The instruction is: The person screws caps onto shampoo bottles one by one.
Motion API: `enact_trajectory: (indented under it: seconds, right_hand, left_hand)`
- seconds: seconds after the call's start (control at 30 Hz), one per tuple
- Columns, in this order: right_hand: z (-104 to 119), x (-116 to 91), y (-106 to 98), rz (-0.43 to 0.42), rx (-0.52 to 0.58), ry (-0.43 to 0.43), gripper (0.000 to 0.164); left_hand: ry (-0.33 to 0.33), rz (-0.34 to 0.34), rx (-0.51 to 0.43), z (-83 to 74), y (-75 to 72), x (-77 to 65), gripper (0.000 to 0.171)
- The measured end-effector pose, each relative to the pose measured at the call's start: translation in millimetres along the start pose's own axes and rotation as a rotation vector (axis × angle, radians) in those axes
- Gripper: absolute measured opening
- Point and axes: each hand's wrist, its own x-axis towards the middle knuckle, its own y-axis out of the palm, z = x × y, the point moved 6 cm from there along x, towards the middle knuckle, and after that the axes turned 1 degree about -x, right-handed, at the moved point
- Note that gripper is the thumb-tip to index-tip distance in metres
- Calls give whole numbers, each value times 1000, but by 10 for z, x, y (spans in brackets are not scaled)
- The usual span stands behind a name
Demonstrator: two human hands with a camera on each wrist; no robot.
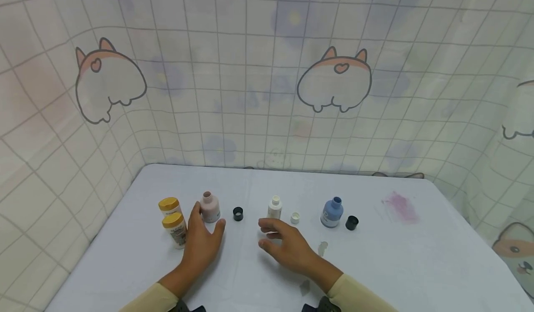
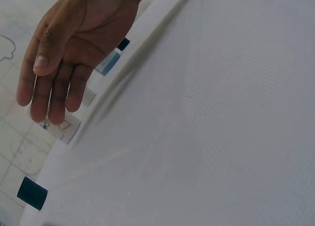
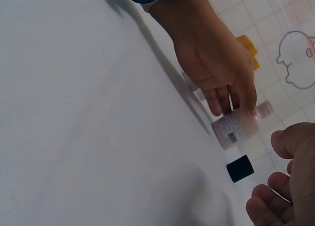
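Note:
A small pink bottle [image 1: 210, 210], uncapped, stands upright at the left. My left hand [image 1: 202, 242] is at its near side, index finger along its left and thumb spread to the right; whether the fingers touch it I cannot tell. In the right wrist view that hand [image 3: 216, 58] appears beside the pink bottle [image 3: 236, 127]. An uncapped white bottle [image 1: 274, 207] stands mid-table. My right hand [image 1: 289, 249] hovers just in front, fingers loosely bent with nothing between them, hiding its base. The left wrist view shows this hand [image 2: 74, 53] from the palm side.
Two yellow-lidded jars [image 1: 175, 226] stand left of my left hand. A black cap [image 1: 238, 213] lies by the pink bottle and a white cap [image 1: 295, 218] by the white one. Rightward are an open blue bottle [image 1: 331, 213], its black cap [image 1: 352, 222] and a pink stain [image 1: 400, 207].

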Motion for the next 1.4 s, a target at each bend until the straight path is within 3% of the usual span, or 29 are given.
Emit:
enact_trajectory:
  seconds: [0.2,0.67,1.03,1.4]
  right_hand:
    - [-7,75,64,-4,-16,38,51]
    - [67,282,156,-36,-62,18,50]
    - [28,474,241,-95,-93,60,47]
    - [15,660,321,-102,-135,85,49]
  left_hand:
    - [-6,-17,-8,1,-2,40,88]
    - [-3,-36,-59,17,0,122,84]
    - [-22,-56,-73,50,17,185,81]
    - [-3,-92,-88,66,35,224,78]
